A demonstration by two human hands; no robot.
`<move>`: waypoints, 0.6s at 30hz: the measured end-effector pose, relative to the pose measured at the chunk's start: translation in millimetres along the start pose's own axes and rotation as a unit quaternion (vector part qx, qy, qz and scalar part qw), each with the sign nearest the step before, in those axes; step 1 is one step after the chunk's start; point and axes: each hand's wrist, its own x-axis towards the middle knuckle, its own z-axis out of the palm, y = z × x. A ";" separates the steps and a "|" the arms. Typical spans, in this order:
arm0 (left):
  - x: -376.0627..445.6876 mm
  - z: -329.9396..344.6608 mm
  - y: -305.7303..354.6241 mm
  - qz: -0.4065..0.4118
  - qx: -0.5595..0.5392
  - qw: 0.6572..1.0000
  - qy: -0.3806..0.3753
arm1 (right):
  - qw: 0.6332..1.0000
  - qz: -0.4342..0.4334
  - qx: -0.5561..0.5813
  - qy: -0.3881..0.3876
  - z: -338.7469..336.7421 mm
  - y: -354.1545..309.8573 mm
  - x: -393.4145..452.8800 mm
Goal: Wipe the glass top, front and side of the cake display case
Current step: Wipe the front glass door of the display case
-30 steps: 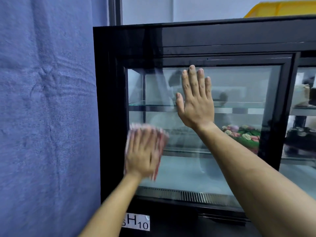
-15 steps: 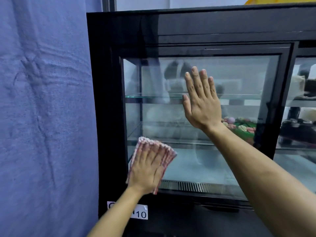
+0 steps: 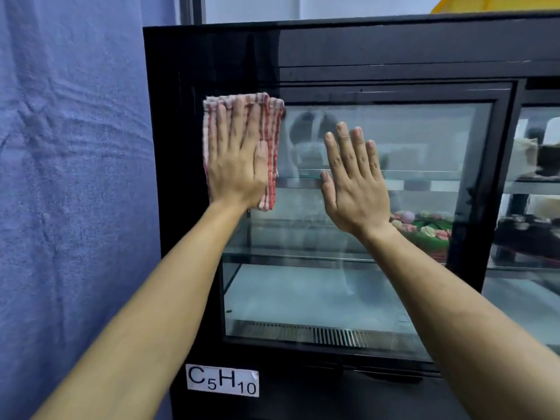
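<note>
A black-framed cake display case (image 3: 363, 50) fills the view, with a glass front pane (image 3: 409, 140). My left hand (image 3: 236, 165) lies flat, fingers straight, pressing a red-and-white checked cloth (image 3: 272, 122) against the pane's upper left corner and the black frame. My right hand (image 3: 354, 183) lies flat on the glass to the right of it, fingers straight and spread, holding nothing. Glass shelves show inside.
A blue fabric wall (image 3: 75, 177) stands close on the left of the case. A decorated green cake (image 3: 424, 231) sits on a shelf inside. A white label reading C5H10 (image 3: 222, 380) is stuck on the lower frame. A yellow bin (image 3: 500, 4) rests on top.
My left hand has slid the cloth from the bottom left of the pane up to its top left corner. My right hand stays flat on the glass.
</note>
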 end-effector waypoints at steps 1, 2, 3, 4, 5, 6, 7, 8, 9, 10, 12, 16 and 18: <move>1.4 1.6 6.8 -0.017 -0.001 1.000 0.013 | 1.000 -0.001 0.004 0.002 -0.1 1.2 0.5; -10.5 5.0 13.2 -0.024 -0.004 0.999 0.022 | 1.000 -0.002 0.007 0.005 -0.1 1.4 -0.4; -32.9 8.3 21.2 -0.020 -0.012 0.999 0.023 | 1.000 -0.004 0.011 0.009 -0.1 2.1 -0.2; -66.8 10.2 28.3 0.001 -0.020 1.000 0.009 | 1.000 -0.004 0.019 0.013 0.0 2.2 -0.7; -108.2 12.6 32.9 0.044 -0.027 0.999 -0.016 | 0.999 -0.002 0.032 0.017 -0.4 2.8 -0.4; -155.2 15.4 34.0 0.109 -0.024 0.992 -0.052 | 0.999 -0.002 0.048 0.018 -1.4 4.3 -0.2; -202.1 16.7 31.0 0.183 -0.013 0.978 -0.095 | 0.998 -0.004 0.063 0.014 -2.7 5.9 -0.4; -241.8 16.8 23.7 0.255 0.007 0.958 -0.134 | 0.997 -0.012 0.071 0.005 -3.8 8.3 -0.1; -267.2 16.2 15.1 0.309 0.023 0.937 -0.163 | 0.997 -0.026 0.068 -0.011 -5.0 11.4 0.4; -277.2 15.4 6.4 0.351 0.032 0.919 -0.176 | 0.997 -0.040 0.062 -0.028 -7.2 14.4 -0.7; -252.4 11.6 -7.2 0.421 0.024 0.886 -0.193 | 0.996 -0.055 0.057 -0.049 -12.2 19.9 -2.7; -108.8 2.3 -19.0 0.471 0.022 0.871 -0.137 | 0.996 -0.066 0.032 -0.048 -18.4 32.3 -9.4; -23.4 -3.2 -22.2 0.386 0.035 0.918 -0.081 | 0.997 -0.058 0.016 -0.047 -17.6 39.8 -14.5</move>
